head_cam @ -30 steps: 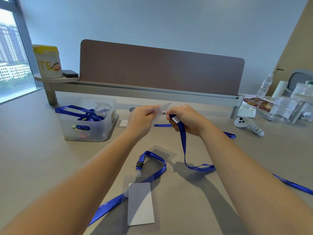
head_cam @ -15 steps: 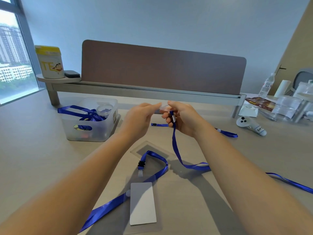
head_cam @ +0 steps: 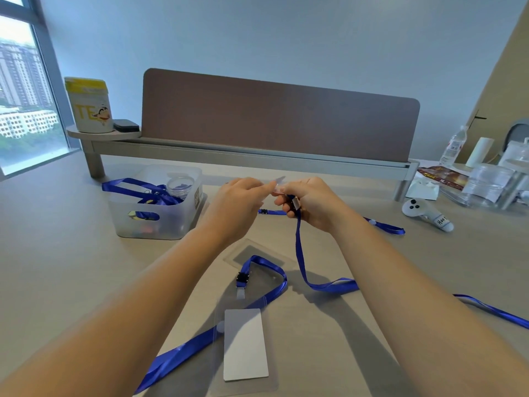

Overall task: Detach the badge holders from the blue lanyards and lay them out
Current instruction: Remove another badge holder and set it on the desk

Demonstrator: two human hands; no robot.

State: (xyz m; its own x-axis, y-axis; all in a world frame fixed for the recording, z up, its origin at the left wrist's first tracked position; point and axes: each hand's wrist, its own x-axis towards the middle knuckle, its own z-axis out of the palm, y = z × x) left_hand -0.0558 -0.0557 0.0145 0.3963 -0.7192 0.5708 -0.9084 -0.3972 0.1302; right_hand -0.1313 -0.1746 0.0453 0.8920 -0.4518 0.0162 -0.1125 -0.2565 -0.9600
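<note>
Above the desk, my left hand [head_cam: 237, 203] pinches the edge of a clear badge holder [head_cam: 278, 182]. My right hand [head_cam: 310, 203] grips the clip end of a blue lanyard [head_cam: 300, 253] whose strap hangs down and trails off to the right across the desk. Whether the clip is still joined to the holder is hidden by my fingers. A second blue lanyard [head_cam: 183, 353] lies near me, clipped to a clear holder with a white card [head_cam: 245, 343]. An empty clear holder [head_cam: 257, 252] lies flat beyond it. A loose blue lanyard [head_cam: 385, 227] lies behind my right hand.
A translucent bin [head_cam: 156, 204] with more blue lanyards stands at the left. A brown divider panel [head_cam: 277, 121] on a low shelf runs along the back, with a yellow-lidded tub [head_cam: 88, 106]. A white controller [head_cam: 426, 214], bottle and plastic containers sit at the right.
Both hands have stayed close together at the holder and clip, shifting slightly. The hanging strap has swung a little to the left.
</note>
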